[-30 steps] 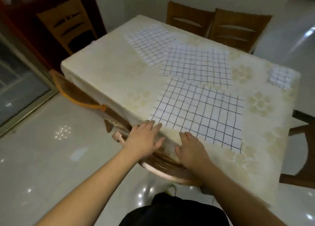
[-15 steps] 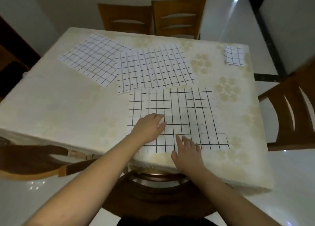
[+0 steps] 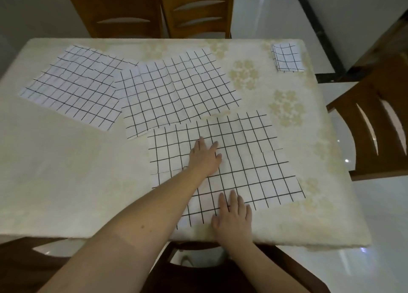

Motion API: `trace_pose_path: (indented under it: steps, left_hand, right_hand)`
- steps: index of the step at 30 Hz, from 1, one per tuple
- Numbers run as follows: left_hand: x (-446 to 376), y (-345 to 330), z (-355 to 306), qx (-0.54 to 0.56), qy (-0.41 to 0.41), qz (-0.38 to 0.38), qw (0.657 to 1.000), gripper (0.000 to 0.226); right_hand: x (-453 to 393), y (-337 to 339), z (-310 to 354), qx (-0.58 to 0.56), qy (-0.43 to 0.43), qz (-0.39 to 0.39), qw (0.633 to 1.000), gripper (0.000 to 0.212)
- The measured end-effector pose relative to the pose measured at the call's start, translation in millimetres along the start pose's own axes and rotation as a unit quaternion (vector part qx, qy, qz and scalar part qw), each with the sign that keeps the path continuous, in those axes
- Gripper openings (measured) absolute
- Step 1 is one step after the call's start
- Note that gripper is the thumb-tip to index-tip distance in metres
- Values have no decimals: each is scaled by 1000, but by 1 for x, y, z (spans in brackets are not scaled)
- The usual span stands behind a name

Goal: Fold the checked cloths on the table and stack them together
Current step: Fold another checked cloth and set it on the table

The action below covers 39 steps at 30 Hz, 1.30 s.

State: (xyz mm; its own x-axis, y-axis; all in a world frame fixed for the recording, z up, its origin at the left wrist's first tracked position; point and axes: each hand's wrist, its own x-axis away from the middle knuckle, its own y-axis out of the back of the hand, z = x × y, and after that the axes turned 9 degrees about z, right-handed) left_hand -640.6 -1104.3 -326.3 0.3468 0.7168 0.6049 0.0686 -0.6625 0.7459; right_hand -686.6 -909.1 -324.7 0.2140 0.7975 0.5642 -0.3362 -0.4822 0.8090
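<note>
While pressing flat on the nearest checked cloth (image 3: 242, 160), left hand (image 3: 205, 158) lies near its middle, fingers straight and spread, gripping nothing. Right hand (image 3: 234, 220) also flat with straight fingers, palm on the table (image 3: 66, 182) at the near edge, fingertips resting on the near border of the same cloth; holding nothing. Nearest cloth spread out in front, a faint crease line across its middle, its far edge lying over the near edge of the middle cloth (image 3: 176, 89). Middle cloth unfolded, slightly wavy, touching at its left side the left cloth (image 3: 72, 87), also unfolded and turned at an angle. Well apart, at the far right corner of the table, a small folded cloth (image 3: 287, 57). Pale tablecloth with faded flower pattern under everything. Behind the far edge, two wooden chairs (image 3: 194, 12) side by side; another wooden chair (image 3: 375, 120) at the right side.
</note>
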Motion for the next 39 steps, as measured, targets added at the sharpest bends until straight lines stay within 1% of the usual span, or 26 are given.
trace_pose_path:
  steps: [3,11,15,21,29,34,37,39]
  left_hand:
    - [-4,-7,-10,5,20,-13,1000,56]
    - [-8,-14,-33,-1,64,-4,998,63]
    - [-7,-18,-43,22,84,5,996,65]
    - [-9,-18,-53,65,86,-9,994,67]
    - [-7,-4,-56,153,102,-17,983,63]
    - [3,13,-60,214,75,-20,974,62]
    - [12,27,-65,278,51,-17,959,60]
    - [17,39,-68,343,38,-19,938,60]
  right_hand:
    - [1,-6,-5,13,11,-16,1000,65]
    - [1,-15,-9,18,16,-40,999,64]
    - [1,-16,-13,13,34,-52,998,64]
    - [0,-17,-17,15,45,-72,996,63]
    - [1,-12,-15,-16,39,-77,996,63]
    - [8,-4,-13,-30,50,-95,994,63]
    - [14,2,-15,-28,68,-119,990,62]
    - [18,8,-17,-21,81,-138,987,62]
